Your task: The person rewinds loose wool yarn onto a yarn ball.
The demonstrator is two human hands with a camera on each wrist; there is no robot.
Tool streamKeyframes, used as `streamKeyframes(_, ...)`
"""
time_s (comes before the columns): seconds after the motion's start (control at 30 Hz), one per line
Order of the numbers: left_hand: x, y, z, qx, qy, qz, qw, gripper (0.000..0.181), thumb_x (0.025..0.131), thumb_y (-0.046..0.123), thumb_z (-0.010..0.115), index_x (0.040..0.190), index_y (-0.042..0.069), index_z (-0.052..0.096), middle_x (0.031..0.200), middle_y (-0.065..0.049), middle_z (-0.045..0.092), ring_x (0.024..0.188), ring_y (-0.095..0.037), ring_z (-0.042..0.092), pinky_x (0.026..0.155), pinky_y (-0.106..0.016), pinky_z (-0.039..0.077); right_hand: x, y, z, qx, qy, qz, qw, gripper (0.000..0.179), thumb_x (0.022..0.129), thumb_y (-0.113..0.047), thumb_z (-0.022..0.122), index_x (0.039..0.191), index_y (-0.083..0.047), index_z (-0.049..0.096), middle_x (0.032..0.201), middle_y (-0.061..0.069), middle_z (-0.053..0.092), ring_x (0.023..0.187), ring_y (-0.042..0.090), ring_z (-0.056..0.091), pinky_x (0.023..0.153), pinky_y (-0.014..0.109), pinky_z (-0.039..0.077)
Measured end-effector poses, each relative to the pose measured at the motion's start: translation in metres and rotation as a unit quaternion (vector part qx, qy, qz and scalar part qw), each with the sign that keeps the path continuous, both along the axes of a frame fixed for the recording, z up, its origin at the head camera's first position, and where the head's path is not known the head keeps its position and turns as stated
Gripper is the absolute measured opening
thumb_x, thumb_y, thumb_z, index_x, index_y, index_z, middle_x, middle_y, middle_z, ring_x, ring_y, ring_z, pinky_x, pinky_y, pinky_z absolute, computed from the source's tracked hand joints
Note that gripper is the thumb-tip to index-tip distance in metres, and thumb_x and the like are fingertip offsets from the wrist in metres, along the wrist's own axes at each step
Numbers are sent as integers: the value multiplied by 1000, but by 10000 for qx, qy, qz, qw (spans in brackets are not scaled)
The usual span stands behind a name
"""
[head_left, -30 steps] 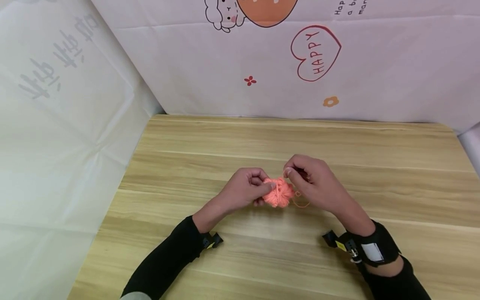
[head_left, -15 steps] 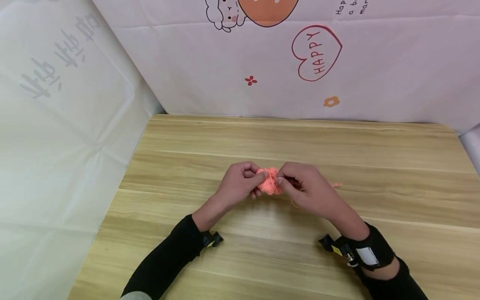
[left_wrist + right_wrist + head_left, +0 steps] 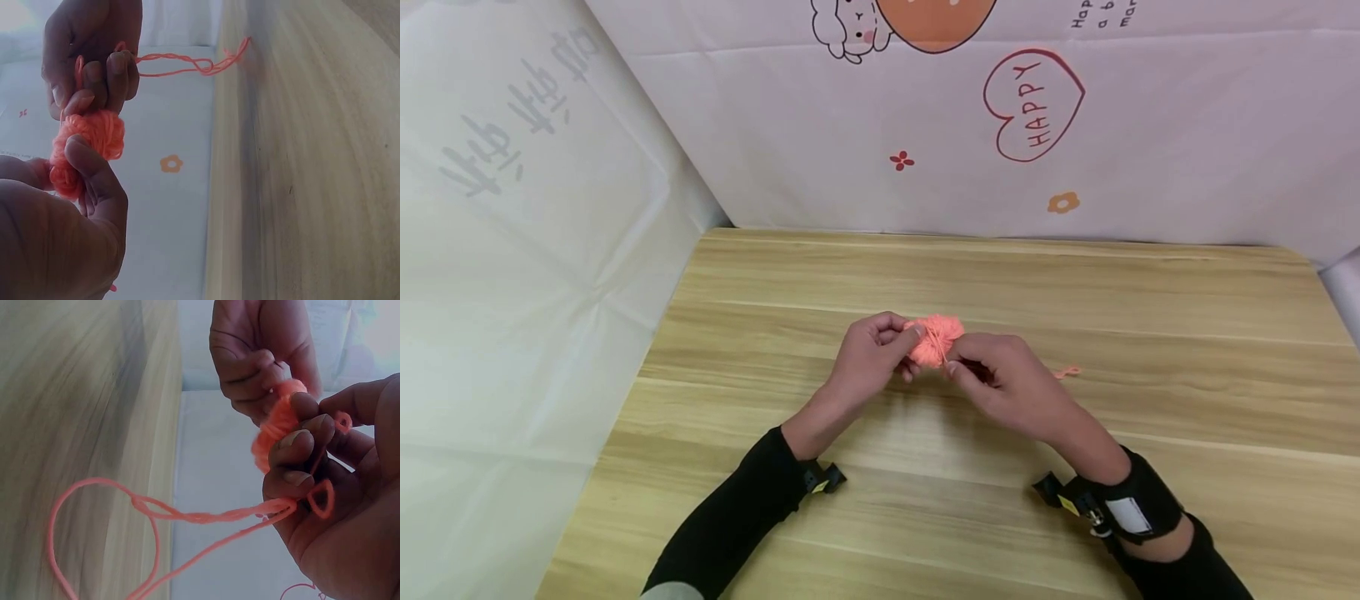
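Observation:
A small bundle of coral-pink yarn [image 3: 936,340] is held above the table, with strands wrapped around its middle. My left hand [image 3: 868,357] grips its left side, thumb across the front and fingers behind. Close against its lower right, my right hand [image 3: 1007,379] pinches a strand of the yarn between thumb and forefinger. The other right fingers curl round more of the strand, as the right wrist view shows. From that hand a loose, twisted yarn tail [image 3: 206,517] hangs down in loops. In the left wrist view the bundle [image 3: 94,147] sits between both hands.
The wooden table [image 3: 775,275] spreads under both hands. A white printed sheet [image 3: 820,133] rises behind its far edge, and another pale sheet [image 3: 535,333] hangs along the left. The tail's end [image 3: 1067,372] shows beyond my right wrist.
The bundle and my left hand have moved up and left. My right hand has moved left and down, from above the bundle's right side to its lower right.

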State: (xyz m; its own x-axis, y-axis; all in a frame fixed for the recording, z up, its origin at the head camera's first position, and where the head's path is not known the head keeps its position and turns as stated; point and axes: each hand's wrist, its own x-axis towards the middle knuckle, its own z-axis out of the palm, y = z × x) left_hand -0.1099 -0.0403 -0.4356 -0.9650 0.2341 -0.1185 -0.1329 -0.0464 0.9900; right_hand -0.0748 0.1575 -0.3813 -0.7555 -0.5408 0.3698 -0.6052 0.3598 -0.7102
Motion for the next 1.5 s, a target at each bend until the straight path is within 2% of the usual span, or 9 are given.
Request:
streamKeyframes(0.17,-2,0,0,405,191,144,9989,25,95,23,65,99,-2,62,77,-17,66,61,-24,62,56,-32,55,-7,4,-23,-59,-115,12,9999,29,94,-2,57,77,-26,58,63,-10,43,54,7,38,49,23,34)
streamKeyframes(0.27,-2,-1,1,583,274,180,9978,26,95,23,65,101,-2,62,78,-17,67,62,-24,63,58,-32,55,-5,3,-18,-129,-243,28,9996,30,94,0,57,77,-25,57,63,-8,44,53,8,39,49,23,35)
streamKeyframes(0.4,-3,-1,2,741,306,121,9967,27,96,23,64,103,-2,62,78,-16,67,63,-23,63,56,-28,53,1,-3,-1,-103,-337,23,9994,29,90,8,57,76,-16,59,63,-3,45,53,9,38,50,23,35)
streamKeyframes(0.6,-2,-2,6,1075,255,-143,9938,27,97,23,62,104,-3,62,74,-13,65,62,-20,61,54,-25,50,0,-3,0,1,-443,-112,9990,28,91,8,56,75,-15,60,63,-2,47,54,7,38,50,24,36)
streamKeyframes(0.77,-2,-2,6,1155,236,-64,9930,23,97,20,62,102,-2,61,73,-11,65,61,-19,61,54,-26,49,0,-1,-1,-17,-425,-168,9990,30,91,10,55,76,-15,60,63,-3,47,52,5,37,49,25,36)
streamKeyframes(1.03,-4,-3,5,1119,178,-7,9936,22,97,19,62,102,-2,61,74,-11,65,61,-19,60,54,-26,48,-8,6,-26,-15,-336,-305,9990,32,94,1,54,73,-23,57,60,-8,42,50,7,35,46,24,33)
streamKeyframes(1.3,-1,-2,6,1358,257,-569,9888,24,99,21,58,103,-3,59,74,-10,61,59,-16,56,51,-24,45,-13,9,-38,73,-496,-494,9975,28,97,-5,50,82,-24,63,61,-4,50,49,8,38,46,24,35)
streamKeyframes(1.4,1,-3,6,1301,383,-1003,9857,23,98,19,57,104,-4,59,72,-9,61,58,-17,56,50,-23,45,-15,12,-39,52,-547,-517,9971,28,95,-1,48,91,-22,65,62,-2,51,48,8,38,45,24,35)
streamKeyframes(1.5,4,-3,8,1180,457,-1591,9791,23,97,15,57,105,-6,57,74,-8,61,58,-18,55,51,-24,46,-16,13,-38,-39,-647,-423,9970,25,91,2,53,95,-20,64,65,-3,51,52,8,39,47,24,36)
